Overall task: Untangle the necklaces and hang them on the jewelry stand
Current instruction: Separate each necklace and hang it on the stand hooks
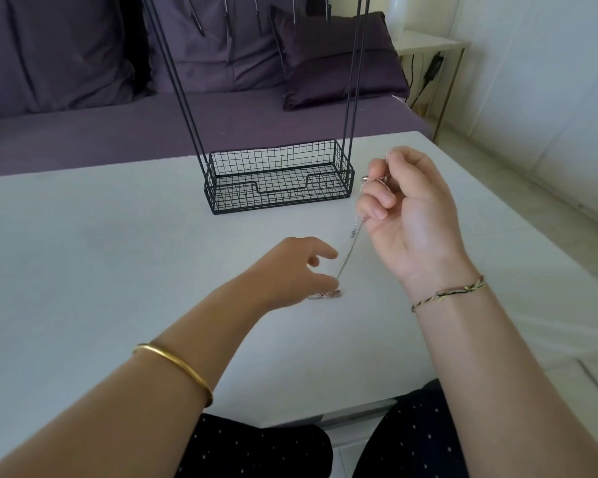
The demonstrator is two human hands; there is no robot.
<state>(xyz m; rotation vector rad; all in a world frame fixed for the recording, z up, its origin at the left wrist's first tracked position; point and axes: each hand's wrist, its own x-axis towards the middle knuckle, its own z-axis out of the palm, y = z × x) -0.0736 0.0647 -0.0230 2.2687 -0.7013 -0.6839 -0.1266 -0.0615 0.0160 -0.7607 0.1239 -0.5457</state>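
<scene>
Thin silver necklaces hang taut (still tangled) before black wire jewelry stand.

readable text: none | labels, brands: none legible | numbers, signs: none legible

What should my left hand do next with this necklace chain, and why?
Probably pin the small clump on the table with the left hand while the right hand lifts gently: the chain runs from that raised hand down to the clump, so pulling could tighten it.
</scene>
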